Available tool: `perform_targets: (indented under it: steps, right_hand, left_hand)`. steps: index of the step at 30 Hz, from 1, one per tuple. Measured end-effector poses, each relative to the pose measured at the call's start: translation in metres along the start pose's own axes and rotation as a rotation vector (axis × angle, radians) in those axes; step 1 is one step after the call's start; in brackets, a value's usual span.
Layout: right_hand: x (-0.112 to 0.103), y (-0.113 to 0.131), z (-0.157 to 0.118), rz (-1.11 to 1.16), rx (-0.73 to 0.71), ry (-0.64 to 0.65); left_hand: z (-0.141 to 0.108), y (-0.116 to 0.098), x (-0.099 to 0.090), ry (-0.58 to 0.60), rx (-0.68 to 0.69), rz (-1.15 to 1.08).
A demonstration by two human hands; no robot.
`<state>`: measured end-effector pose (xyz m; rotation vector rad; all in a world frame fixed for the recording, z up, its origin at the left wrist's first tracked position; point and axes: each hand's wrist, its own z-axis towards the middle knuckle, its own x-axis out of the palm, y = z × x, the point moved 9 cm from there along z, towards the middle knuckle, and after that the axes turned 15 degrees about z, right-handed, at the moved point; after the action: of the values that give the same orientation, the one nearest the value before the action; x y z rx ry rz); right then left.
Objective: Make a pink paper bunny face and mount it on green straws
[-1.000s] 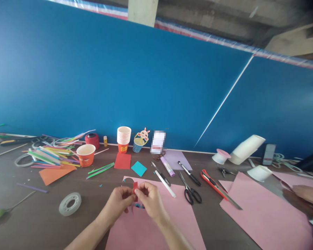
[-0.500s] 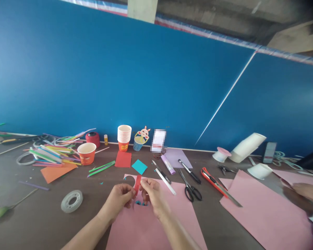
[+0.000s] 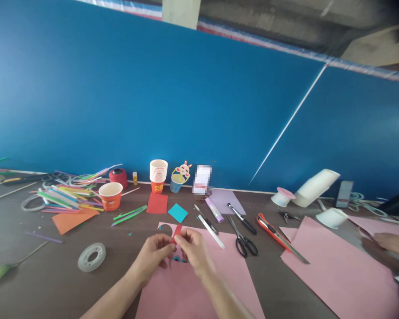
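Between my fingertips is a small red paper strip (image 3: 177,230), its upper end showing above them. My left hand (image 3: 156,252) is closed on its lower left side, while the fingers of my right hand (image 3: 194,250) pinch it from the right. Both hands are over a pink paper sheet (image 3: 199,292) that has a round cutout at its top left corner. Just below my fingers are small teal paper pieces (image 3: 176,258), partly hidden. A red paper square (image 3: 157,203) and a teal paper square (image 3: 177,213) lie beyond my hands.
To the right lie a white pen (image 3: 216,237), scissors (image 3: 242,241), an orange utility knife (image 3: 275,235) and more pink paper (image 3: 339,270). Left are a tape roll (image 3: 91,257), a paper cup (image 3: 110,196) and colourful sticks (image 3: 61,197). Another person's hand (image 3: 392,243) is at far right.
My right hand has shifted slightly left, closer to my left hand. The fingers now cover more of the red strip.
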<state>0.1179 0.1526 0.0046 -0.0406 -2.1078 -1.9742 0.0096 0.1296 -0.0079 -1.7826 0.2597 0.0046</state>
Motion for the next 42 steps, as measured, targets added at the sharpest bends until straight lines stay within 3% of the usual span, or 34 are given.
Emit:
perform_targets:
  steps: [4,6,8,11,13,16,18,22,27,29,31,34,36,39,42]
  right_hand:
    - [0.007,0.007,0.0,-0.031,-0.033,0.04]
    - [-0.003,0.025,0.002,-0.117,-0.083,0.027]
    - [-0.034,0.057,0.004,-0.232,-0.162,-0.095]
    - [-0.103,0.117,-0.003,-0.477,-0.278,-0.353]
    - [-0.141,0.137,-0.01,-0.746,-0.224,-0.436]
    - [-0.184,0.12,-0.019,-1.221,0.112,-0.449]
    - [-0.199,0.099,-0.026,-1.302,0.226,-0.445]
    - [-0.208,0.065,-0.032,-1.355,0.302,-0.403]
    - [-0.223,0.064,-0.039,-1.381,0.361,-0.392]
    - [-0.221,0.068,-0.046,-1.325,0.356,-0.389]
    - [-0.207,0.066,-0.051,-1.091,0.307,-0.357]
    - [-0.156,0.052,-0.053,-0.53,0.22,-0.172]
    - [-0.111,0.039,-0.052,-0.333,0.232,0.044]
    - [-0.066,0.024,-0.049,-0.239,0.301,0.229]
    - [-0.044,0.013,-0.043,-0.243,0.385,0.333]
  left_hand:
    - [0.002,0.004,-0.003,-0.012,0.018,-0.06]
    - [0.005,0.006,-0.006,-0.023,0.029,-0.056]
    - [0.007,0.009,-0.011,-0.054,0.032,-0.038]
    - [0.011,0.014,-0.015,-0.069,0.022,-0.016]
    - [0.012,0.016,-0.014,-0.049,0.023,-0.018]
    - [0.014,0.019,-0.014,-0.04,0.015,0.003]
    - [0.014,0.021,-0.015,-0.051,-0.008,0.033]
    - [0.013,0.022,-0.013,-0.039,-0.006,0.012]
    - [0.013,0.02,-0.012,-0.033,-0.007,-0.007]
    - [0.012,0.018,-0.012,-0.031,-0.017,-0.022]
    - [0.01,0.015,-0.013,-0.027,-0.025,-0.04]
    - [0.008,0.011,-0.015,-0.009,-0.043,-0.112]
    - [0.007,0.01,-0.015,0.013,-0.06,-0.199]
    - [0.008,0.011,-0.016,0.023,-0.072,-0.284]
    - [0.009,0.011,-0.018,0.021,-0.068,-0.312]
